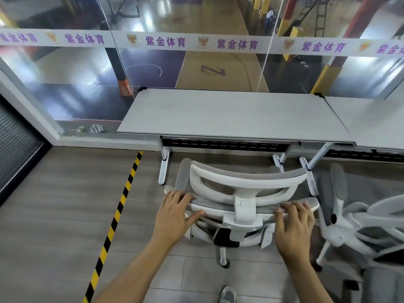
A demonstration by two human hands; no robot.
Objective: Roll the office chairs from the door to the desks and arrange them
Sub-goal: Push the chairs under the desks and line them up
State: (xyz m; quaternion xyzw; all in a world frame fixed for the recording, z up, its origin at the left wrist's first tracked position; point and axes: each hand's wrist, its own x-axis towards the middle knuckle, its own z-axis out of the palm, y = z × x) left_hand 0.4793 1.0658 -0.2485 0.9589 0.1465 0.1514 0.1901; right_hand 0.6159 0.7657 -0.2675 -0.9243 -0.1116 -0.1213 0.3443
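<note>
A white-framed office chair (pixel 242 184) with grey mesh stands in front of the grey desk (pixel 229 114), its headrest toward the desk edge. My left hand (pixel 177 212) lies on the left end of the backrest's top edge, fingers over it and thumb beneath. My right hand (pixel 294 226) rests on the right end of the same edge, fingers draped over it. A second chair (pixel 354 224) of the same kind stands close on the right, in front of the neighbouring desk (pixel 376 121).
A glass wall (pixel 196 62) with a printed white band runs behind the desks. Yellow-black hazard tape (pixel 118 215) crosses the wooden floor on the left. A dark panel (pixel 15 147) lies far left. My shoe (pixel 228 295) shows at the bottom.
</note>
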